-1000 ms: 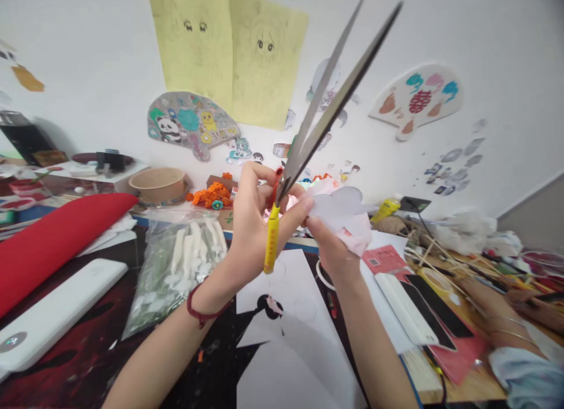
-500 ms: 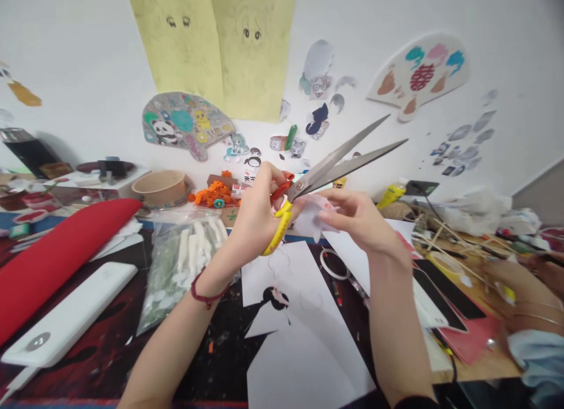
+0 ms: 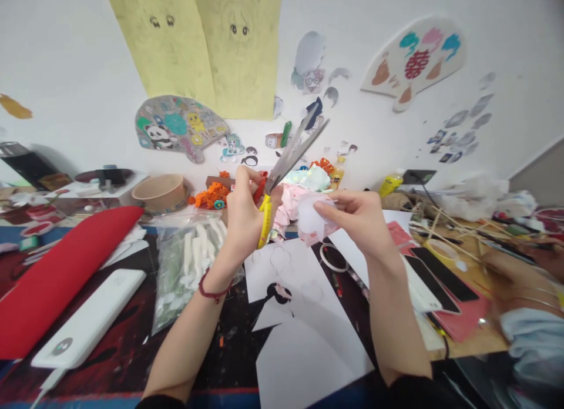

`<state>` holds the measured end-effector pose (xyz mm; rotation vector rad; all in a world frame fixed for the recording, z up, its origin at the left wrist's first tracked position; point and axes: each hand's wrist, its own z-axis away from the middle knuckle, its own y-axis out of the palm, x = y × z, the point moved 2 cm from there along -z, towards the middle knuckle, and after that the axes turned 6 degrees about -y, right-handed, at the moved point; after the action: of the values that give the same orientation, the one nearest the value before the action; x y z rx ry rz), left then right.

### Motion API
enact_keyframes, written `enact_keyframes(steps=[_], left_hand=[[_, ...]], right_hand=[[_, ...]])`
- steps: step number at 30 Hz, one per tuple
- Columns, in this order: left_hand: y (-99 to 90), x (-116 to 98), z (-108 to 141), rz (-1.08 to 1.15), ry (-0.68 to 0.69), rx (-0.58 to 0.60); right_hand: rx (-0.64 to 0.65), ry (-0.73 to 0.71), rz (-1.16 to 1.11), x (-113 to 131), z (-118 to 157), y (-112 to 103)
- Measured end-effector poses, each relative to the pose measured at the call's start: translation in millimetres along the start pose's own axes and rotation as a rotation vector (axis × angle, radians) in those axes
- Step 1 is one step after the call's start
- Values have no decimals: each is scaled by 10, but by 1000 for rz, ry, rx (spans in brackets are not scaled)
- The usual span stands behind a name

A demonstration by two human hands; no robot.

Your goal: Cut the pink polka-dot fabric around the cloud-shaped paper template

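My left hand [image 3: 245, 212] grips a pair of scissors [image 3: 287, 159] by its red and yellow handles. The blades point up and to the right, slightly parted. In my right hand [image 3: 352, 216], thumb and fingers pinch a small whitish piece [image 3: 312, 216], thin like paper or cloth, with pinkish edges. The scissors and that piece are apart. Below both hands lie white paper sheets [image 3: 308, 353] with faint pencil outlines, and a small black-and-pink cutout [image 3: 279, 294] rests on them.
A clear bag [image 3: 170, 280] of pale pieces, a white power bank [image 3: 90, 318] and a red object [image 3: 66, 271] lie on the left. Behind the hands is crumpled pink cloth [image 3: 288, 204]. A tape roll [image 3: 333, 257] lies right of the paper. Another person's arm [image 3: 520, 280] is at far right.
The scissors have drawn left, away from the whitish piece, and their blades have closed partway and tilted more upright. My right hand still holds the piece, now more in sight.
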<state>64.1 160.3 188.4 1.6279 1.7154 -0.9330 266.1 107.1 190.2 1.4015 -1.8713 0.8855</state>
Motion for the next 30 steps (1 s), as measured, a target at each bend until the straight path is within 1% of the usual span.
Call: enact_keyframes(steps=[2,6,7,8,10,13,16,18,21,25,28,30], left_hand=[[-15,-85,9,31,6,11],[55,-265,122,86,-32,203],[72,-286,162,79,-51,225],[83,-293,202,71,-70,224],[77,-259,272,68,-103,182],[7,-113,360,89,-144,98],[-123,100,466,77,-172,-25],[-209,261,569,59,-180,-64],[-298,512,752,53,-189,-48],[-319,791,909,88,-202,-35],[-266,901,919,128,-230,28],[-225,926,898,151,-254,98]], right_hand=[[-17,-20,-25,59,35,7],[-11,-38,-82,136,109,58],[-10,-51,-82,142,131,70],[-11,-64,-73,142,155,80],[-19,-78,-35,125,213,91],[-22,-50,-12,63,314,103],[5,-4,-44,-43,394,141],[35,28,-75,-155,420,191],[63,67,-126,-392,422,304],[22,93,-165,-747,463,475],[17,112,-157,-921,585,574],[41,118,-137,-959,680,615]])
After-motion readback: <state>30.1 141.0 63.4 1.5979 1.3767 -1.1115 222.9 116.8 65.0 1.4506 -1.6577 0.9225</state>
